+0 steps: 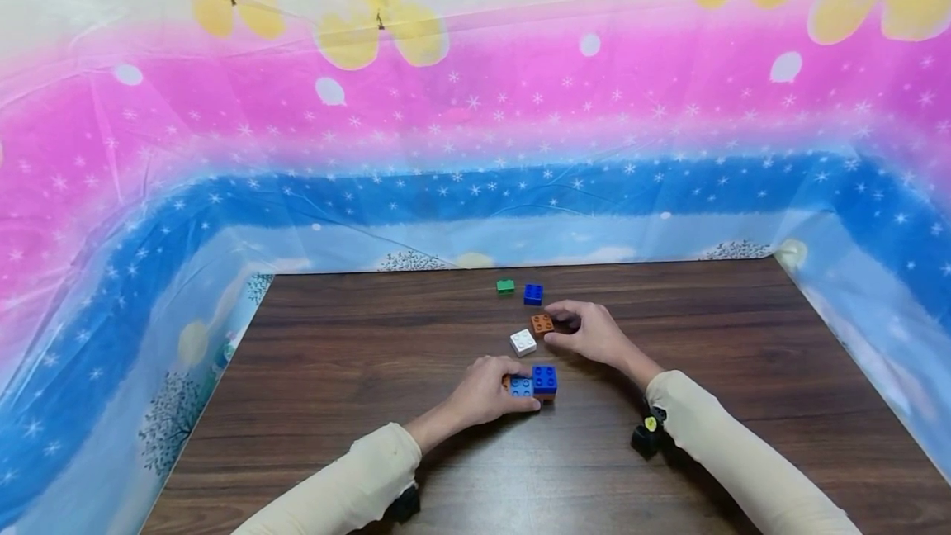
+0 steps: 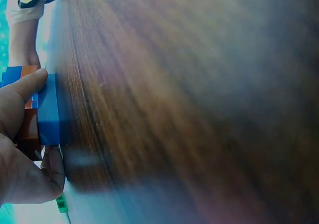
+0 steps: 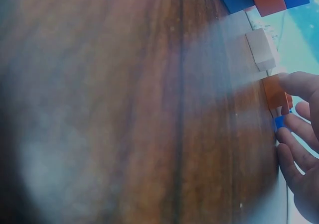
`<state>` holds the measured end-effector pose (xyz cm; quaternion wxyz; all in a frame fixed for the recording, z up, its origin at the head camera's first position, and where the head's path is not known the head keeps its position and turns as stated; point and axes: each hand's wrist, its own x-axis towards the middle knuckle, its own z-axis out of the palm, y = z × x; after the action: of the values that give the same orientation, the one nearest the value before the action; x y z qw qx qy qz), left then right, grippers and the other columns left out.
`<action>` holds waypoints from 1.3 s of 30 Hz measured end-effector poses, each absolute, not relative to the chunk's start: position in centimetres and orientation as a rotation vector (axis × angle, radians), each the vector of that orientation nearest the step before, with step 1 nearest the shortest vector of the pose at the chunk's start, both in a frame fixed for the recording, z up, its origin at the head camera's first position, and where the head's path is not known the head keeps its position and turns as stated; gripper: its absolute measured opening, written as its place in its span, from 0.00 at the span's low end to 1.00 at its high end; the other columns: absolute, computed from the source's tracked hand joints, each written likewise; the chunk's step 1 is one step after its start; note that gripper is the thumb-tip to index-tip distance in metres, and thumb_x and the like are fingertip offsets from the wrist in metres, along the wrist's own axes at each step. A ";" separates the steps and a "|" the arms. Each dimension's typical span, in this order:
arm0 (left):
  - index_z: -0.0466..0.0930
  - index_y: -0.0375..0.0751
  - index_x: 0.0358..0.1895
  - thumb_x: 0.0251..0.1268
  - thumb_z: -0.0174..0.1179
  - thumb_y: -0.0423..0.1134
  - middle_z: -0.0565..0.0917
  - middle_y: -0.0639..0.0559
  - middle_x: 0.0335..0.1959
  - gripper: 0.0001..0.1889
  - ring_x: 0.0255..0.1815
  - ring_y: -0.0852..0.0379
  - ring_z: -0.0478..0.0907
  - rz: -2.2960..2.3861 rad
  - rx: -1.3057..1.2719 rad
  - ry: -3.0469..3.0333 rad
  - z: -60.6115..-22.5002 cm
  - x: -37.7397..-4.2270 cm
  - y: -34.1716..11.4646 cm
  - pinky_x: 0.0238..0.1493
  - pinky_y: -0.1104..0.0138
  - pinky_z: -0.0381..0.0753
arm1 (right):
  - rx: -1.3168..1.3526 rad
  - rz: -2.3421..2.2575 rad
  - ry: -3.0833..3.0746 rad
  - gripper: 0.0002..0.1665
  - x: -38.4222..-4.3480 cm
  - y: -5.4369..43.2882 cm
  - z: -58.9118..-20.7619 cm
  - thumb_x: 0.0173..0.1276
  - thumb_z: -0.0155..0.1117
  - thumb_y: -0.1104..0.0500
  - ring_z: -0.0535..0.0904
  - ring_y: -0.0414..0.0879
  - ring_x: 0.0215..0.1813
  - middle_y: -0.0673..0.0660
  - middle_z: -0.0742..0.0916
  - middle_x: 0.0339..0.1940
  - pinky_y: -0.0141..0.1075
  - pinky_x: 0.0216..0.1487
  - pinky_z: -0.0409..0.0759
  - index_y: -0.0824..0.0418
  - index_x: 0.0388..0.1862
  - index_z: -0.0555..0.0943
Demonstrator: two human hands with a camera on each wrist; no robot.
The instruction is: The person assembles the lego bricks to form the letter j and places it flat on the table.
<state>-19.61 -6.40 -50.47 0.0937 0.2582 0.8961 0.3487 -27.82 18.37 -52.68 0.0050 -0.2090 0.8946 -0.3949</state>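
Observation:
My left hand [image 1: 486, 390] grips a stack of toy building bricks [image 1: 545, 381], thumb on the near side and fingers on the far side. Blue and orange layers show in it, with a dark blue brick on top at the right; the hand hides its left part. Beyond the stack, my right hand [image 1: 590, 332] is at a loose orange brick [image 1: 542, 324], thumb and forefinger spread about its right side. In the right wrist view the thumb overlaps the orange brick [image 3: 272, 92]; firm contact cannot be made out. A white brick [image 1: 523, 343] lies between stack and orange brick.
Farther back on the brown wooden table [image 1: 357, 320] lie a blue brick [image 1: 533, 294] and a small green brick [image 1: 505, 286]. A patterned pink and blue cloth [image 1: 475, 180] hangs behind the table's back edge and down both sides.

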 end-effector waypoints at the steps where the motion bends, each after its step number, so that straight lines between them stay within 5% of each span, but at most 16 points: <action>1: 0.88 0.47 0.56 0.58 0.76 0.53 0.88 0.52 0.51 0.25 0.47 0.60 0.83 1.032 0.766 2.659 -50.5 -19.6 -6.4 0.47 0.66 0.80 | -0.647 -1.225 2.804 0.30 -27.9 18.3 -52.7 0.65 0.76 0.49 0.84 0.48 0.53 0.54 0.88 0.53 0.46 0.53 0.82 0.56 0.64 0.82; 39: 0.88 0.46 0.56 0.57 0.76 0.52 0.88 0.51 0.51 0.25 0.48 0.59 0.84 1.041 0.787 2.670 -50.5 -19.6 -6.4 0.47 0.67 0.80 | -0.678 -1.079 2.857 0.24 -28.1 17.6 -52.0 0.65 0.76 0.55 0.83 0.49 0.50 0.54 0.88 0.47 0.47 0.50 0.81 0.56 0.60 0.84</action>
<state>-19.59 -6.35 -50.50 0.0849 0.2640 0.8951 0.3491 -28.12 17.60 -51.99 0.0068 -0.2167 0.9133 -0.3448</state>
